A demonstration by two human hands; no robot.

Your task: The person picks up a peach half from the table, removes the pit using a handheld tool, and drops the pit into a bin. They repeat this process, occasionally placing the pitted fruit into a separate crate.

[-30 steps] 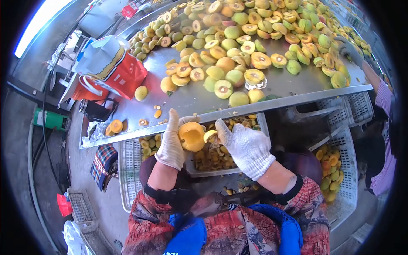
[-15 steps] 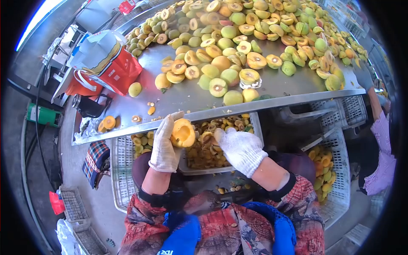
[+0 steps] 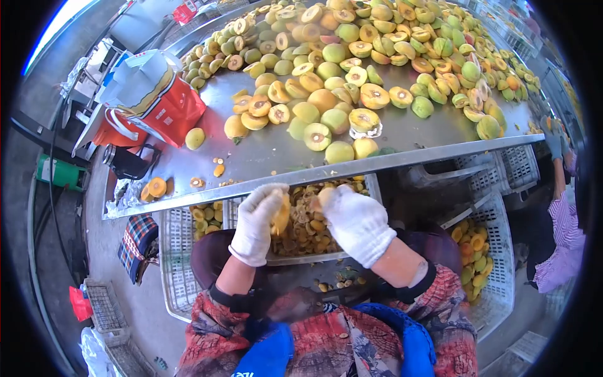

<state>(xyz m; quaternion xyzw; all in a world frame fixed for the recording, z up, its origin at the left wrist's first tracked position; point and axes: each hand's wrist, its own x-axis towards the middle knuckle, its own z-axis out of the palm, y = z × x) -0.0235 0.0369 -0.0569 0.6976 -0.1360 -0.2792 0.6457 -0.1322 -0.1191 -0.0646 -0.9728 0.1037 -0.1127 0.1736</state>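
Observation:
My left hand (image 3: 256, 220), in a white knitted glove, is closed around a yellow apricot half (image 3: 282, 217), whose edge sticks out past the fingers toward the right. My right hand (image 3: 358, 223), gloved too, is curled with its fingertips (image 3: 324, 197) pinched together; I cannot tell what is between them. Both hands hover over a crate of fruit scraps (image 3: 304, 235), just below the front edge of the metal table (image 3: 251, 182). Halved apricots with stones in them (image 3: 317, 136) lie on the table in front of me.
A large heap of cut fruit (image 3: 377, 38) covers the table's far side. On its left stand a red bag (image 3: 182, 110) and a dark mug (image 3: 129, 160). White crates with fruit flank my legs, one (image 3: 496, 251) at the right. A co-worker's gloved hand (image 3: 553, 141) is at the far right.
My left hand has turned, so the apricot half's hollow no longer faces me and shows mostly edge-on. My right hand stays close by. The co-worker's hand has moved down off the heap.

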